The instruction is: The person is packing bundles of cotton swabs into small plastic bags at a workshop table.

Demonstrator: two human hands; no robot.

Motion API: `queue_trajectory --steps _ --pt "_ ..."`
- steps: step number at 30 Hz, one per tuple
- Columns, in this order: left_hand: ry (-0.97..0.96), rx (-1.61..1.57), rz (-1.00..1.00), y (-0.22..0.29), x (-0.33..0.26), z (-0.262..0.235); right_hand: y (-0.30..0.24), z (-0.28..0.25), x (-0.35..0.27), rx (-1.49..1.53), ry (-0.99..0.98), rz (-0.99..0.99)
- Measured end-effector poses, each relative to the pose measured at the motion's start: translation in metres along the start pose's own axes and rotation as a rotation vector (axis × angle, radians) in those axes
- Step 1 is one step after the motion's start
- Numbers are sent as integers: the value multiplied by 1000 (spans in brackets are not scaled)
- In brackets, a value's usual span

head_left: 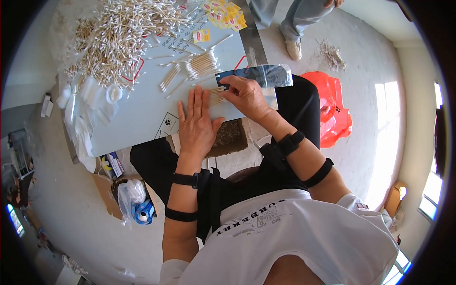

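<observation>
At the frame's centre, the left hand [197,127] lies flat, gripping nothing, the right hand [248,97] curls its fingers, hold unclear, and light, even pressure should keep the swab row [216,97] between them parallel, below the upper-left pile [121,40].

White-tipped tan cotton swabs [201,65], pale grey tabletop [137,128], yellow-and-white labels [201,36], red bag [324,86]
</observation>
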State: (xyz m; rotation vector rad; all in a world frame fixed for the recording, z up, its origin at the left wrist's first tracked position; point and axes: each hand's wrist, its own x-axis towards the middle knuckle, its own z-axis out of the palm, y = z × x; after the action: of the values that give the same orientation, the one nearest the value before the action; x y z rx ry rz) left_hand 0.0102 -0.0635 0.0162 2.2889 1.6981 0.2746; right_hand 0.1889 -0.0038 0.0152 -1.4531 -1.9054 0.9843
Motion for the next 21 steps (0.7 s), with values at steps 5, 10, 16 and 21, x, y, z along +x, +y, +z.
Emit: queue_trajectory --steps 5,10,16,21 --pt "1 -1 0 0 1 2 2 1 30 -118 232 -143" --pt "20 6 6 0 0 4 5 10 41 -186 208 -161" --pt "26 -6 22 -1 3 2 10 9 33 -229 166 -198" --pt "26 9 34 -3 3 2 11 5 28 -147 159 -324"
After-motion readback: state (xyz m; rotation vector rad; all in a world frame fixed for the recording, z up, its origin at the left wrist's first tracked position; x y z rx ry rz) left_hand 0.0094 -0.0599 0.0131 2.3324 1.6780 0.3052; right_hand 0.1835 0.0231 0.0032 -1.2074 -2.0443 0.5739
